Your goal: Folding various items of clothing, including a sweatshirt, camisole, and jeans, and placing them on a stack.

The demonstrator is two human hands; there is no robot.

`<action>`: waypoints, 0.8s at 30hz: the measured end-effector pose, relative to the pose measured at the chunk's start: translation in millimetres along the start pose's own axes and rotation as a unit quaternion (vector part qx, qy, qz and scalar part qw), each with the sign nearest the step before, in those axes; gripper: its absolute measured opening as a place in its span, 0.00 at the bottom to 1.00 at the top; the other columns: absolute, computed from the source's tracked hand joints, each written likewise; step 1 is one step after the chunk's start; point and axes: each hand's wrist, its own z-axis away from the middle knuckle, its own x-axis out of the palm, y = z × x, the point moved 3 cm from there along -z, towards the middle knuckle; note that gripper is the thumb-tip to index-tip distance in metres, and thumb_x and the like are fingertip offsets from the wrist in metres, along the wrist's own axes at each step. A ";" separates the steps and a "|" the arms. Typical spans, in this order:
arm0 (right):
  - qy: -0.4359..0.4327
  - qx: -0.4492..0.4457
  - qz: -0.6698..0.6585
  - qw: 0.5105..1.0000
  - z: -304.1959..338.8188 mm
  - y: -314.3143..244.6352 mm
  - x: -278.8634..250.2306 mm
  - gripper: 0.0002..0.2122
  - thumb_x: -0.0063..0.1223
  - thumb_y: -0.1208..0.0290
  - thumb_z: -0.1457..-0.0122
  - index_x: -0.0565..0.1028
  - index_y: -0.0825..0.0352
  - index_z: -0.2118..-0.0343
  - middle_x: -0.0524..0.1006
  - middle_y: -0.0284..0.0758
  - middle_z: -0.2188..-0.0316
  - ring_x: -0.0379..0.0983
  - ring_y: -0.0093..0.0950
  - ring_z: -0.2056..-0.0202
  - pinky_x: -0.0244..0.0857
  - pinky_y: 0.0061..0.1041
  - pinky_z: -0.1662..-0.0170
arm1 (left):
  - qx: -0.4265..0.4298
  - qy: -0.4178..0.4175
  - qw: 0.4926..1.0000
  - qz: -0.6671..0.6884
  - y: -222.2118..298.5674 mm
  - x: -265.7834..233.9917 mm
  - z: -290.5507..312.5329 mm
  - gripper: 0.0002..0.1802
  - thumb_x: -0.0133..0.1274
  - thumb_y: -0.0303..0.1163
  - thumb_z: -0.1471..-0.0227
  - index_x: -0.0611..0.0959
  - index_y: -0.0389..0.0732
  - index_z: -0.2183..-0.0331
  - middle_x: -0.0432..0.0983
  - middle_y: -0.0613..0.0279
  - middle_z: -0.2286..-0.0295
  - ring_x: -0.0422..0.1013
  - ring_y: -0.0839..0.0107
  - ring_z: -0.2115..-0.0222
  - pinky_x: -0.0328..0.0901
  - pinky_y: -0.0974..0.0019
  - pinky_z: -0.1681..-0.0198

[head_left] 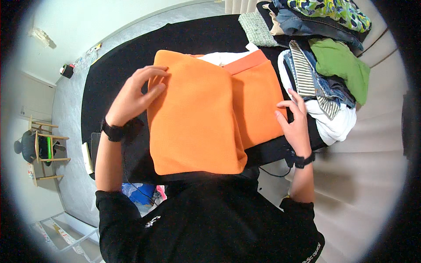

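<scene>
An orange knit garment [193,114] lies partly folded on the black-covered table [109,87] in front of me. Its left part is doubled over, and a ribbed band shows along the upper right edge. My left hand [142,90] rests at the upper left edge of the garment, thumb and fingers apart on the fabric. At its right edge my right hand [294,125] has spread, bent fingers touching the cloth. Some white cloth [226,58] peeks out behind the orange garment. Both wrists wear black bands.
To the right lies a pile of clothes: a green garment [342,65], a striped piece [303,72], denim and white cloth [335,125]. Farther back are folded jeans [302,25], a patterned garment [337,13] and a pale green textured cushion-like item [258,30]. A wooden chair [55,138] stands left.
</scene>
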 end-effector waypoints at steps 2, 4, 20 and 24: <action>0.023 -0.012 0.028 0.999 1.3 -31.3 -6.1 0.03 0.56 0.77 0.41 0.77 0.67 0.64 0.76 0.41 0.56 0.73 0.35 0.54 0.65 0.32 0.49 | -0.024 0.003 1.000 0.004 -16.7 -2.2 -3.4 0.18 0.55 0.31 0.41 0.78 0.39 0.49 0.75 0.59 0.49 0.69 0.66 0.46 0.62 0.61 0.42; -0.141 0.112 -0.154 0.972 10.5 -56.9 6.4 0.15 0.55 0.66 0.37 0.73 0.69 0.52 0.78 0.45 0.61 0.77 0.35 0.62 0.69 0.35 0.55 | -0.053 -0.011 0.996 0.070 -29.4 4.5 -8.2 0.19 0.54 0.32 0.39 0.76 0.39 0.48 0.74 0.61 0.48 0.69 0.69 0.46 0.63 0.62 0.42; -0.346 -0.083 -0.536 0.765 1.9 -164.9 94.3 0.39 0.60 0.69 0.39 0.46 0.65 0.32 0.67 0.44 0.41 0.64 0.35 0.39 0.60 0.36 0.39 | -0.182 0.072 0.818 0.540 -68.3 17.7 87.6 0.34 0.41 0.46 0.33 0.58 0.36 0.34 0.62 0.53 0.38 0.62 0.62 0.39 0.56 0.58 0.35; -0.271 -0.159 -0.208 0.926 -22.4 -125.7 51.7 0.25 0.60 0.70 0.40 0.67 0.68 0.40 0.68 0.42 0.39 0.60 0.36 0.35 0.54 0.38 0.34 | -0.095 0.085 0.676 0.726 -82.6 1.1 141.2 0.35 0.41 0.49 0.33 0.59 0.37 0.34 0.62 0.53 0.38 0.61 0.61 0.38 0.55 0.57 0.34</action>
